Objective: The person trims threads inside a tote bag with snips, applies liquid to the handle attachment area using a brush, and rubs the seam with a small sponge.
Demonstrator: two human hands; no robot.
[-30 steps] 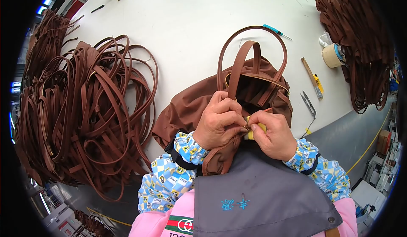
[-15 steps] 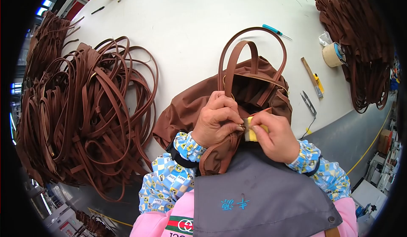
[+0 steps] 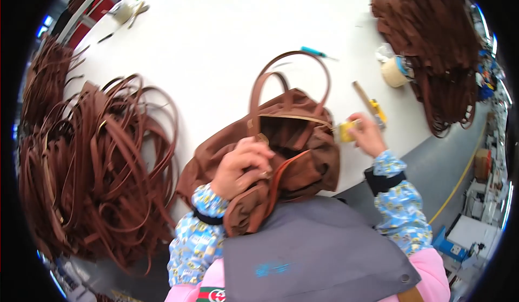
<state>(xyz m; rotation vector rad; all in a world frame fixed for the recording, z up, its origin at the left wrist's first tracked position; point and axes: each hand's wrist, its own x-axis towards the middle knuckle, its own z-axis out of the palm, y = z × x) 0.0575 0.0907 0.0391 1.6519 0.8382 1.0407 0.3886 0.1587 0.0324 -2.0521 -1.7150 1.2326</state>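
A brown handbag (image 3: 216, 145) with two looped handles and an open zipped mouth rests on the table edge against my apron. My left hand (image 3: 243, 168) has its fingers curled closed on the bag's front edge, below a handle's base. To the right of the bag, my right hand (image 3: 368, 135) pinches a small yellow block (image 3: 346, 132), slightly blurred, whose exact kind I cannot make out. Just beyond that hand lie a wooden-handled tool (image 3: 361, 93) and a yellow cutter (image 3: 378, 109).
On the left is a large heap of brown straps (image 3: 102, 178). Brown bag pieces (image 3: 427, 26) are piled at the right, beside a cream spool (image 3: 394, 73). A blue-handled pointed tool (image 3: 312, 51) lies behind the bag on the white table (image 3: 216, 42).
My right hand has moved away from the bag's front edge to the right, carrying the yellow block. My left hand stays at the bag. The whole view has shifted.
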